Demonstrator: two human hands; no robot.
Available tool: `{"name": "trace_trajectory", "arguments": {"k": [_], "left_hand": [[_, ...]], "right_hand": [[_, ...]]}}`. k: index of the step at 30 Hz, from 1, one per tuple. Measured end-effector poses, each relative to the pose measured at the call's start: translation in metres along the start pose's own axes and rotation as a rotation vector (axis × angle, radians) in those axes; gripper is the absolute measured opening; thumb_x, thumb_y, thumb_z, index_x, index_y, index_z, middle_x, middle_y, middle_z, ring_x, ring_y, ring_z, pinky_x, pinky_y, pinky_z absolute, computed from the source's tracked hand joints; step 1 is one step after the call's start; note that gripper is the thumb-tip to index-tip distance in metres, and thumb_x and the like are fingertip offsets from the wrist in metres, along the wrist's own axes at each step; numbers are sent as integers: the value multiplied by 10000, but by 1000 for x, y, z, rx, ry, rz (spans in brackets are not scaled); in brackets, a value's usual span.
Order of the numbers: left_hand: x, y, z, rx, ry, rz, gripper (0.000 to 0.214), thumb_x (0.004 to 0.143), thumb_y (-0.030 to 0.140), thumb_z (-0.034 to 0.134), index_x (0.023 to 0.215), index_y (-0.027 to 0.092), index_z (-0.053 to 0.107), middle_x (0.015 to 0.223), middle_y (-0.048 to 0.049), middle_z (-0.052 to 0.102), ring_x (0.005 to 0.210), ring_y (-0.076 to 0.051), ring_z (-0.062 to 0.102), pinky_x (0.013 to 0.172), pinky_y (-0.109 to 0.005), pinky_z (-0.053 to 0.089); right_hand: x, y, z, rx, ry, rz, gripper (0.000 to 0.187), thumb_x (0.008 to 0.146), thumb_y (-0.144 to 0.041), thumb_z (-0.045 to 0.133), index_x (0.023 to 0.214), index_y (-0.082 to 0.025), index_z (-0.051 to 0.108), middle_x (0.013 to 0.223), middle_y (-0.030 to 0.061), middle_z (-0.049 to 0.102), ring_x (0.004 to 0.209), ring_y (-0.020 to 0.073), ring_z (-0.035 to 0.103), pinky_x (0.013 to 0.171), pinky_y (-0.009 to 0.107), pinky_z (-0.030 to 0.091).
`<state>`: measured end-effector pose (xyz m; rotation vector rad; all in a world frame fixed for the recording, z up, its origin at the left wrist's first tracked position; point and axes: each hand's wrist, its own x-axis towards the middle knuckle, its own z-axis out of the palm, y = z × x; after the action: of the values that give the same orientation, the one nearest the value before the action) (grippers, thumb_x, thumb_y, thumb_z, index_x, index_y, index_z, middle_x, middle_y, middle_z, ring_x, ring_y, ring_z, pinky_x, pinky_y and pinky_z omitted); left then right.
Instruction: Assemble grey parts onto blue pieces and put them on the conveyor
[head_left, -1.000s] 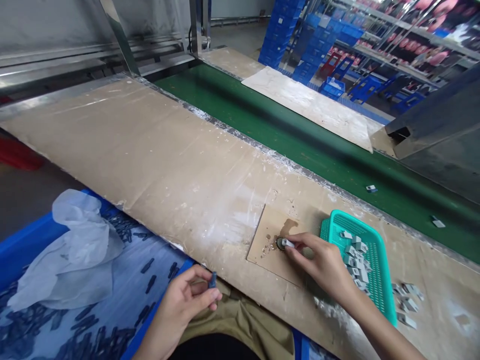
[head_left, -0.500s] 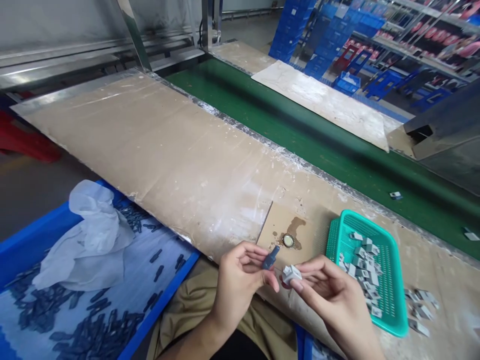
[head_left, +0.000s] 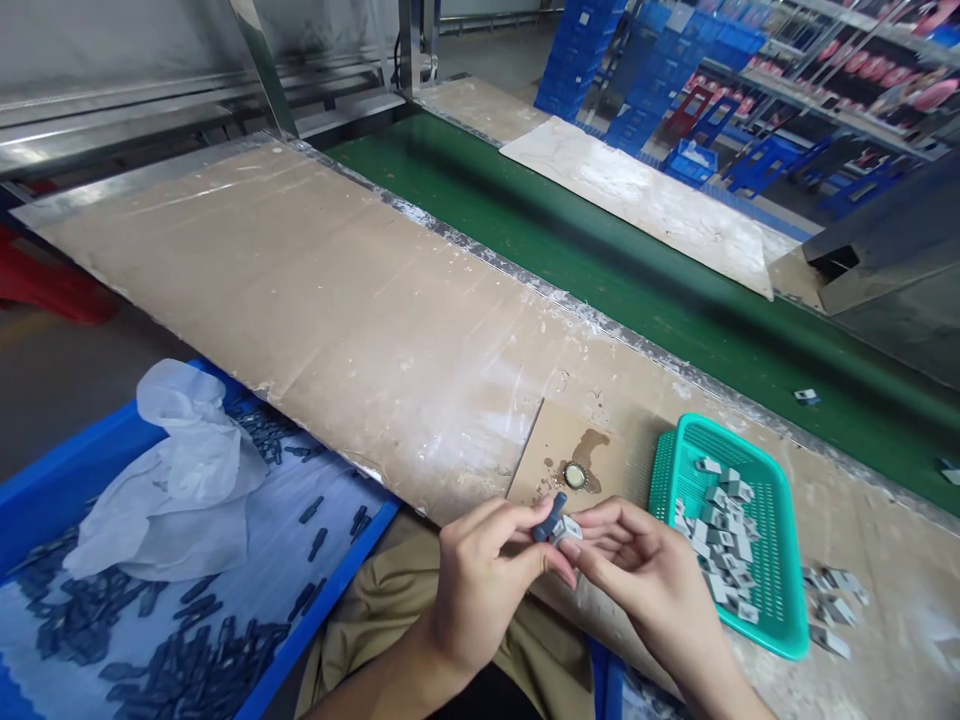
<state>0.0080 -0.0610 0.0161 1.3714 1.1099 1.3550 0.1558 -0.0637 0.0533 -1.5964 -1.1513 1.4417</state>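
Between its thumb and fingers, my left hand (head_left: pixel 491 555) pinches a small dark blue-grey plastic piece (head_left: pixel 550 518) with a narrow stem pointing up. My right hand (head_left: pixel 645 560) grips a small light-grey block-shaped part (head_left: pixel 566 530). The two parts meet, or nearly so, just above the table's near edge; whether they are joined I cannot tell. Behind them, a round cap with pale contents (head_left: pixel 575 476) rests on a cardboard piece (head_left: pixel 541 440) with wet brown stains. To the right stands a green plastic basket (head_left: pixel 787 560) holding several grey parts (head_left: pixel 724 530).
At lower left, a blue bin (head_left: pixel 330 590) holds many dark pieces (head_left: pixel 202 660) and a crumpled white sheet (head_left: pixel 180 480). Several grey parts (head_left: pixel 834 605) lie right of the basket. Beyond the table (head_left: pixel 337 300) runs a green conveyor belt (head_left: pixel 465 190) carrying two small parts.
My hands have come together, bringing the dark piece up against or close to the grey part. The small parts on the green belt have shifted right.
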Motion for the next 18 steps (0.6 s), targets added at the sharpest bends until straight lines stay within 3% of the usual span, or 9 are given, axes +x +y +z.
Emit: {"name": "trace_trajectory", "arguments": {"k": [4, 9, 12, 15, 16, 18], "left_hand": [[4, -4, -2, 201, -36, 230, 224, 722, 67, 671, 928, 147, 634, 770, -33, 648, 701, -129, 627, 651, -191, 514], [9, -9, 4, 300, -78, 327, 231, 788, 48, 589, 1003, 133, 597, 807, -39, 649, 755, -116, 614, 715, -193, 498], [14, -15, 8, 264, -94, 291, 309, 787, 83, 604, 1082, 172, 576, 873, -30, 658, 816, -121, 618, 755, -199, 504], [17, -20, -2, 263, -169, 206, 502, 734, 205, 688, 1203, 207, 508, 1088, -51, 625, 999, -179, 580, 899, -273, 481], [16, -21, -11, 267, -160, 150, 545, 720, 241, 703, 1222, 213, 493, 1153, -58, 595, 1054, -204, 553, 947, -307, 456], [13, -23, -35, 202, -9, -39, 521, 723, 264, 701, 1207, 226, 510, 1202, -58, 564, 1094, -230, 527, 991, -345, 422]], "right_hand": [[7, 2, -3, 58, 13, 11, 260, 605, -255, 784, 769, -166, 603, 697, 28, 673, 643, 150, 632, 616, 240, 516], [12, 2, -1, 100, 44, 27, 288, 577, -273, 800, 763, -157, 612, 723, 36, 680, 649, 152, 641, 629, 241, 523], [16, 1, -3, 44, 35, 3, 270, 622, -316, 765, 766, -154, 603, 719, 48, 685, 656, 166, 651, 635, 262, 531], [38, -5, -24, -144, 74, -98, 252, 670, -337, 717, 793, -155, 594, 719, 62, 696, 658, 183, 666, 632, 281, 534], [51, -9, -37, -260, 151, -160, 241, 687, -338, 697, 809, -157, 593, 733, 66, 701, 670, 188, 672, 638, 284, 535], [84, -19, -74, -517, 408, -288, 209, 721, -322, 649, 841, -162, 592, 791, 78, 707, 723, 201, 680, 671, 296, 534]]}}
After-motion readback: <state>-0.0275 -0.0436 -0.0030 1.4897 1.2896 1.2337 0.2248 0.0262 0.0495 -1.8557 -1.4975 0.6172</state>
